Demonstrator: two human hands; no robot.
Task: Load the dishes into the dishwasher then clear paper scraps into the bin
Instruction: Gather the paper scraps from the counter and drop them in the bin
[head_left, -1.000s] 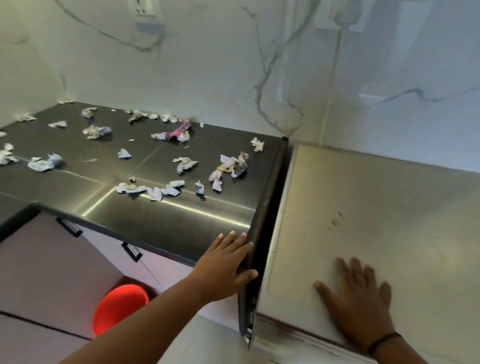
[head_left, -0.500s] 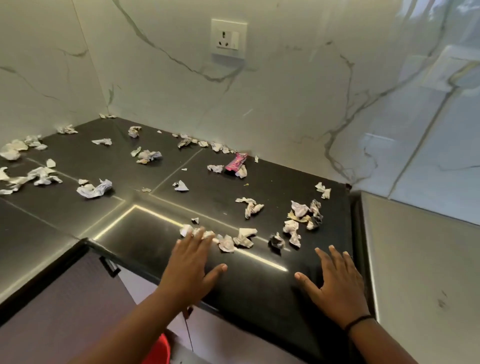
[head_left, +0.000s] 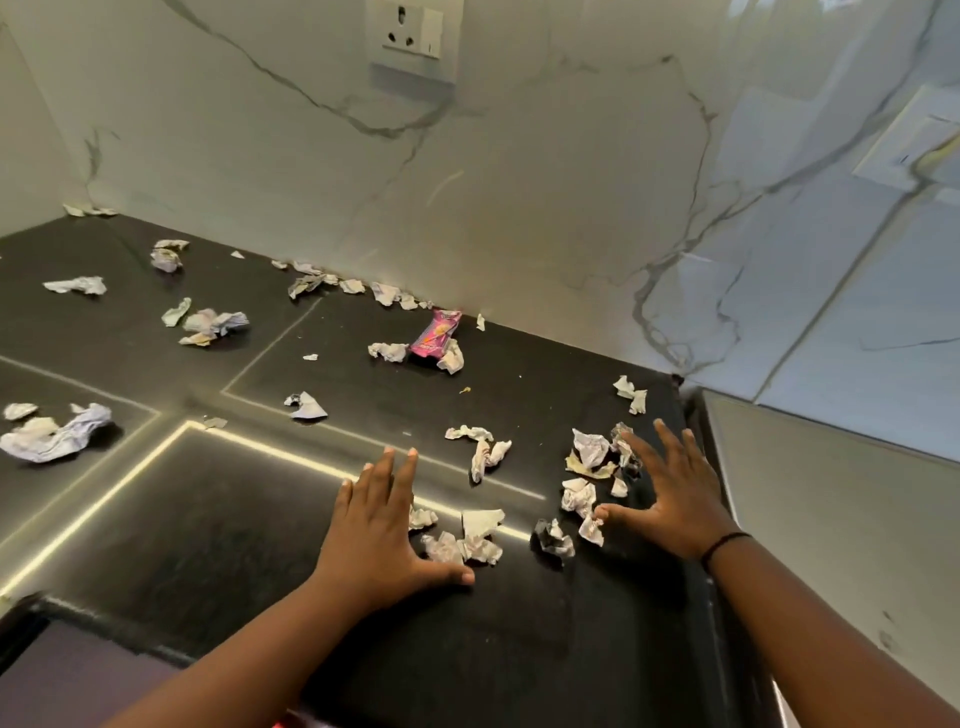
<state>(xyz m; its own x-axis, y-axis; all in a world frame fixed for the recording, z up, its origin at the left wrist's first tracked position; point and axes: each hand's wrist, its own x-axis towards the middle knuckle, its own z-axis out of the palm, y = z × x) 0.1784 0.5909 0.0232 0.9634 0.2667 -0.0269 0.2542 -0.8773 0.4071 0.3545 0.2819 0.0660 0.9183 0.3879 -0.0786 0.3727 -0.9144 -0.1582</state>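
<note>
**A:** so where were the hands at?

**B:** both flat on the black countertop (head_left: 218, 525), fingers spread, not pinching anything. Left hand (head_left: 382, 525) lay palm-down with crumpled paper scraps (head_left: 462, 543) right by its thumb, some touching it. Right hand (head_left: 670, 499) was splayed over another clump of scraps (head_left: 589, 452), fingertips on a few.

**A:** and the rest of the mess?

**B:** scraps all over the counter, a bigger wad (head_left: 54, 434) far left, a row along the marble wall (head_left: 519, 197), plus a pink wrapper (head_left: 435, 333) near the back. Socket (head_left: 410, 31) up on the wall, pale surface (head_left: 841, 525) beside the counter on the right.
</note>
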